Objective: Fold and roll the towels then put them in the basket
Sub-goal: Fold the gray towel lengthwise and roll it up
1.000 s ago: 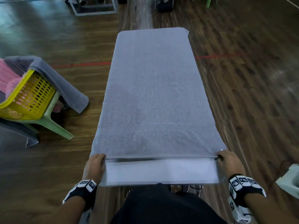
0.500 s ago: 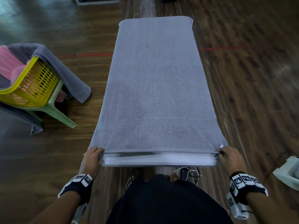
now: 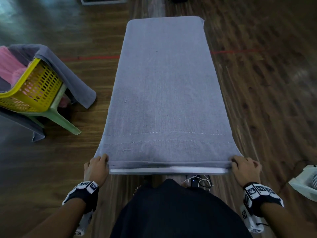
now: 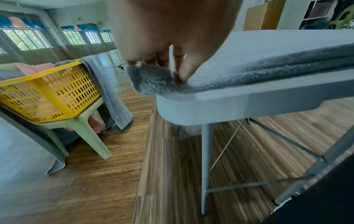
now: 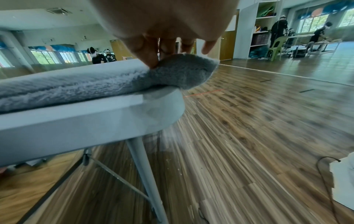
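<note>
A grey towel (image 3: 164, 93) lies lengthwise over a narrow grey table (image 3: 168, 171), covering nearly all of its top. My left hand (image 3: 98, 166) pinches the towel's near left corner (image 4: 153, 80), fingers curled round the cloth. My right hand (image 3: 243, 167) pinches the near right corner (image 5: 184, 69) the same way. Both corners stick out past the table's near edge. A yellow basket (image 3: 32, 86) sits on a pale green plastic chair (image 3: 58, 114) to the left, with pink and grey towels in it.
Another grey towel (image 3: 68, 78) hangs over the basket's rim toward the floor. Cables and a small device (image 3: 197, 182) lie on the wooden floor under the table's near end. A white object (image 3: 307, 182) sits on the floor at right. People work at tables far off.
Both hands have pulled the towel's near edge toward me. The bare strip of table top in front of the towel has shrunk to a thin sliver.
</note>
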Motion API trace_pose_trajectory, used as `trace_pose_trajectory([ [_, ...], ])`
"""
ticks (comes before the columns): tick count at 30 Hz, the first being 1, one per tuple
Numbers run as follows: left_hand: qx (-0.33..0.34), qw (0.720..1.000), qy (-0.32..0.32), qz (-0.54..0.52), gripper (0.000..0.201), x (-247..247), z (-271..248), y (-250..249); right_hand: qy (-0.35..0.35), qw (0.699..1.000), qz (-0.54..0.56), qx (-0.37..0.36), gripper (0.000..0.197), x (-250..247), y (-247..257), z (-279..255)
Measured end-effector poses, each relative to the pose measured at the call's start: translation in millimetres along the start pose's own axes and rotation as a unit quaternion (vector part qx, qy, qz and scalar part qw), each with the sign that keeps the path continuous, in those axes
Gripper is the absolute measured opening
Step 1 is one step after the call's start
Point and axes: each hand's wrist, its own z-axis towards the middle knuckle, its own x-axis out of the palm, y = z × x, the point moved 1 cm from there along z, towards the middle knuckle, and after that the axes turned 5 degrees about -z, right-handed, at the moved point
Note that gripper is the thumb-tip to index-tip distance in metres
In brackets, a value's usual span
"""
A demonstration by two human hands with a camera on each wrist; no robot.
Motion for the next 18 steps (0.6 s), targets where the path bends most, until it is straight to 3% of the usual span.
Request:
trace_pose_trajectory([
  [4, -0.037, 0.999, -0.002, 0.024, 0.02, 6, 3, -4, 0.014, 0.998, 0.001, 0.065, 0.022, 2, -3, 6],
  [10, -0.047, 0.995, -0.09, -0.016, 0.021, 3, -6, -11, 0.013, 0.992, 0.053, 0.118, 0.023, 5, -18, 2],
  [15, 0.064, 0.984, -0.113, -0.12, 0.02, 15, -20, -22, 0.036, 0.984, 0.123, 0.126, 0.026, 12, -23, 1],
  [18, 0.061, 0.979, -0.109, -0.16, 0.02, 20, -20, -19, 0.04, 0.989, 0.074, 0.12, 0.018, 6, -22, 4],
])
